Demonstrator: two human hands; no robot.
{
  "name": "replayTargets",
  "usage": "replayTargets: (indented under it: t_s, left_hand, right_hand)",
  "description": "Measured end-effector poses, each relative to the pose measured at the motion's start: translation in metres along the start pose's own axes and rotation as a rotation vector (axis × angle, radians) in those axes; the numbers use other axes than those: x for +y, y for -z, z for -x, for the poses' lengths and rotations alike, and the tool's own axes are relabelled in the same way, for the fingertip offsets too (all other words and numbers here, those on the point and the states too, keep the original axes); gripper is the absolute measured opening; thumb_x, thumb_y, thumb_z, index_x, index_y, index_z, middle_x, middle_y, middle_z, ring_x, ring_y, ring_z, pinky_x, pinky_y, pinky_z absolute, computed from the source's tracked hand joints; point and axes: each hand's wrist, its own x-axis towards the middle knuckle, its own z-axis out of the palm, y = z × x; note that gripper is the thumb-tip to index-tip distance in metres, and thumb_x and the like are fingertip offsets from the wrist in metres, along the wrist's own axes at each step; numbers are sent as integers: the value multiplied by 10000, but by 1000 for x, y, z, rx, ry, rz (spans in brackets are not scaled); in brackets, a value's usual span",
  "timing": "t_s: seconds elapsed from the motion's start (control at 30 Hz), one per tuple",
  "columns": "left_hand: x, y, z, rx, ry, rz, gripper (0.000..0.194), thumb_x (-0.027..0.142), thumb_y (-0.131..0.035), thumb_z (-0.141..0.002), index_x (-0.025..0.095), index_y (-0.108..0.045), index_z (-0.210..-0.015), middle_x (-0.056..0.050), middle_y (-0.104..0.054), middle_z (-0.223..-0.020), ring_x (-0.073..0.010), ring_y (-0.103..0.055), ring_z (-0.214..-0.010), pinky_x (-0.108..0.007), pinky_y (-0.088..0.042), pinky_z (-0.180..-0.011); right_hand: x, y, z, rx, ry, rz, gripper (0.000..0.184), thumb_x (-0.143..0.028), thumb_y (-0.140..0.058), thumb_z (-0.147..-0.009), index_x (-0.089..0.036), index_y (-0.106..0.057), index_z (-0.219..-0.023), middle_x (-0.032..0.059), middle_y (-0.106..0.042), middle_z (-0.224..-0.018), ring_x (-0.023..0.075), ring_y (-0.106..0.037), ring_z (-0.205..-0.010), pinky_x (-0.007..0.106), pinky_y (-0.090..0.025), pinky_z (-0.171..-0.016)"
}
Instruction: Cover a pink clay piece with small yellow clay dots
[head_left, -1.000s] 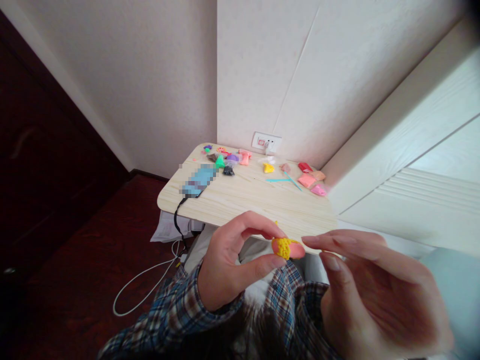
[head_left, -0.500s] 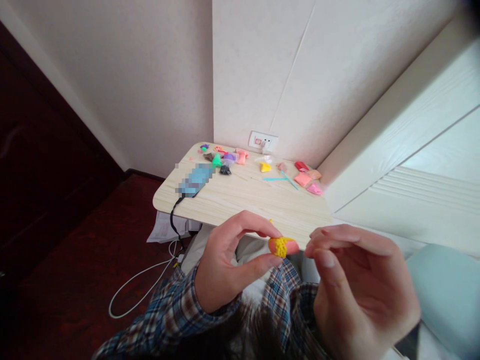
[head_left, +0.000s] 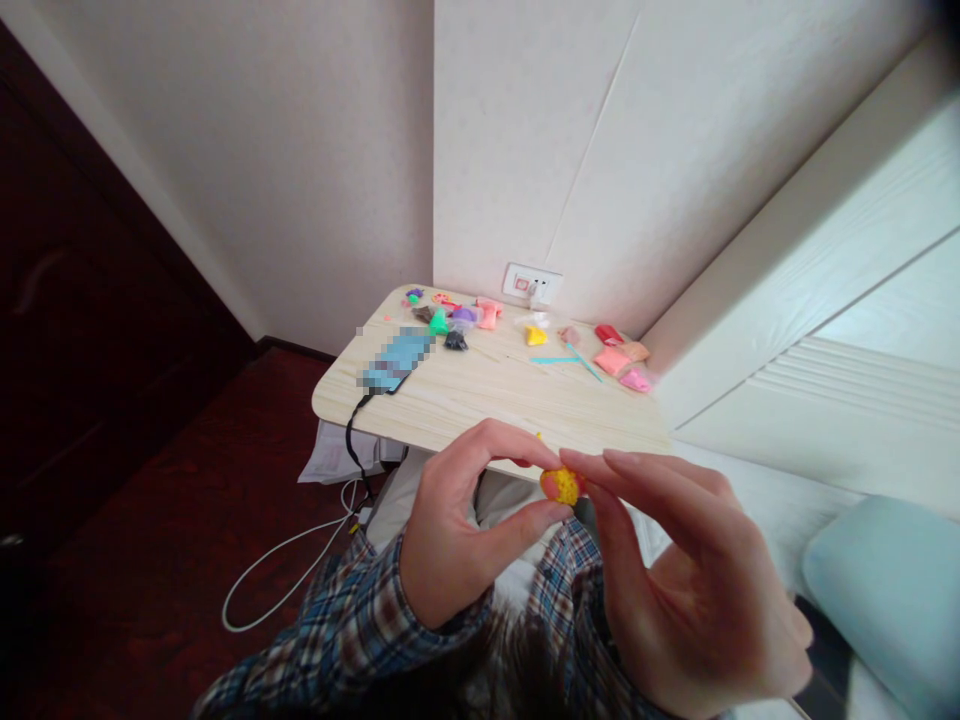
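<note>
Between the thumb and index finger of my left hand (head_left: 461, 530) is a small clay piece (head_left: 564, 487), orange-pink with a bumpy yellow patch on its near side. My right hand (head_left: 686, 570) has its thumb and forefinger at the right end of the same piece, closed on it, and its tip is hidden behind them. The piece hangs in the air in front of the table's near edge. A tiny yellow bit (head_left: 538, 436) shows just above my left fingertips.
On the light wooden table (head_left: 480, 395) sit clay packets in several colours, including a yellow one (head_left: 535, 336) and a black one (head_left: 456, 341). Blue sticks (head_left: 555, 360) lie near the middle. A pixelated phone-like device (head_left: 397, 360) with a black cable (head_left: 351, 435) is at left.
My right hand has moved left and its fingers have come onto the clay piece's right end. The piece has turned slightly in my left fingers.
</note>
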Motion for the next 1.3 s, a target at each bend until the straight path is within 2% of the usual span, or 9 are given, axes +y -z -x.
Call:
replayTargets:
  t_s: [0.17,0.27,0.43,0.53,0.7,0.83,1.03,1.2,1.3]
  left_hand:
    - [1,0,-1,62,-14,-44,161,223,-879,-818,228,-748,-913,-37,-807,-920,-210,-742,-891,-348,-585,-853]
    - [-1,0,0,90,-20,-10,195,198,-899,-796,230,-744,-910,-23,-803,-919,-198,-742,-897,-333,-579,-862]
    - [-3,-2,-2,102,-8,78,203,177,-905,-781,211,-735,-887,-26,-790,-896,-188,-744,-886,-310,-589,-839]
    - [-4,0,-5,100,40,140,205,233,-916,-771,199,-738,-867,-32,-773,-874,-180,-737,-858,-294,-608,-808]
    - [-7,7,-10,179,90,200,229,237,-942,-737,204,-759,-870,-15,-752,-877,-150,-723,-851,-262,-627,-819]
    - [-9,7,-9,158,122,276,239,249,-953,-735,202,-776,-889,-16,-755,-876,-133,-725,-836,-237,-631,-805]
    - [-11,11,-9,132,84,277,244,361,-926,-782,219,-779,-915,-10,-748,-890,-134,-724,-831,-252,-635,-802]
    - [-11,12,-9,110,53,270,212,377,-895,-824,239,-774,-930,2,-746,-893,-140,-718,-848,-267,-627,-821]
    - [-13,10,-7,44,45,327,188,327,-882,-846,234,-778,-973,3,-754,-906,-127,-718,-866,-241,-611,-836]
  right_hand:
    - [1,-1,0,-59,40,48,622,70,-755,-821,-294,-747,-1325,24,-825,-976,213,-772,-871,363,-611,-708]
    - [3,0,0,-108,70,52,639,59,-743,-836,-291,-726,-1371,35,-826,-1013,205,-760,-904,346,-623,-735]
    - [8,-6,2,-115,67,-10,665,46,-723,-846,-302,-703,-1412,31,-833,-1052,224,-762,-952,354,-645,-733]
    - [13,-10,3,-45,15,-90,524,6,-709,-876,-274,-754,-1316,35,-833,-1058,230,-775,-955,373,-614,-752]
    - [22,-10,-1,148,-176,-149,237,-104,-691,-948,-227,-798,-1120,44,-824,-1006,242,-769,-952,411,-561,-821]
    - [26,-10,-5,215,-186,-193,145,-153,-700,-965,-221,-805,-1037,28,-802,-942,209,-740,-882,378,-535,-799]
    - [27,-9,-9,167,-232,-157,138,-198,-686,-967,-226,-782,-871,25,-789,-869,225,-725,-858,400,-518,-812]
    - [31,-5,-6,129,-261,-211,149,-162,-681,-973,-224,-794,-898,20,-790,-890,204,-712,-867,366,-503,-800]
    - [29,0,-5,21,-268,-274,159,-143,-671,-988,-233,-803,-985,18,-796,-942,194,-710,-922,348,-510,-830]
